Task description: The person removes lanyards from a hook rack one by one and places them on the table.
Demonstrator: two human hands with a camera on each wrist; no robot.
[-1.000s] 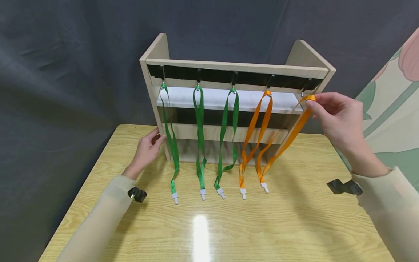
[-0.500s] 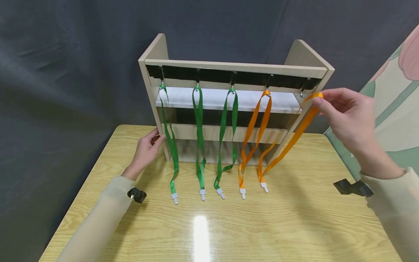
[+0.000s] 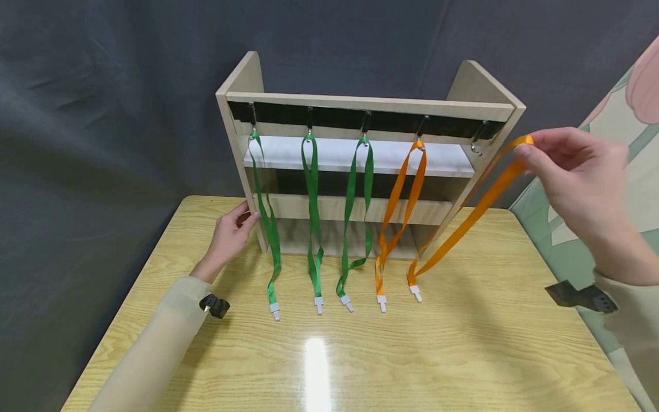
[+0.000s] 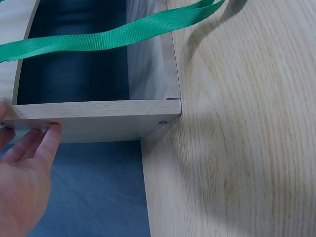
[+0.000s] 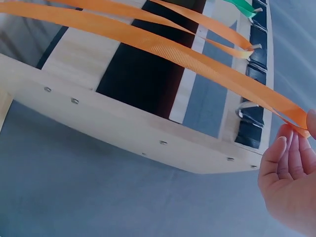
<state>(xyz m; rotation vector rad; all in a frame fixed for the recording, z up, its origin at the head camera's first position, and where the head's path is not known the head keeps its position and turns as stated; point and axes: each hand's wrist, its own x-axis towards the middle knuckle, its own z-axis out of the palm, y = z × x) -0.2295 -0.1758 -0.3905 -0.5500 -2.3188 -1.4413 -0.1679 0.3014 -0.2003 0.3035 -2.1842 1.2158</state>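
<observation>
My right hand (image 3: 582, 171) pinches the top loop of an orange lanyard (image 3: 476, 214) between thumb and fingers, out beyond the rack's right side. The lanyard's white clip (image 3: 415, 293) hangs low in front. Beside that lanyard, the rightmost hook (image 3: 476, 146) is bare. At the rack's left side, my left hand (image 3: 231, 232) holds the wooden rack's side panel (image 4: 98, 109), fingertips against its outer face and thumb at its front edge. A second orange lanyard (image 3: 396, 200) hangs on the neighbouring hook. Several green lanyards (image 3: 312, 194) hang from the hooks to the left.
The wooden rack stands on a wood-grain table (image 3: 360, 355), with a black strip (image 3: 340, 120) carrying the hooks and a white shelf (image 3: 334, 154) below. A dark curtain (image 3: 350, 46) lies behind, and a floral cloth (image 3: 618, 189) is at the right.
My right hand has moved right and slightly up, drawing the orange lanyard's loop away from the rightmost hook. My left hand stays at the rack's side.
</observation>
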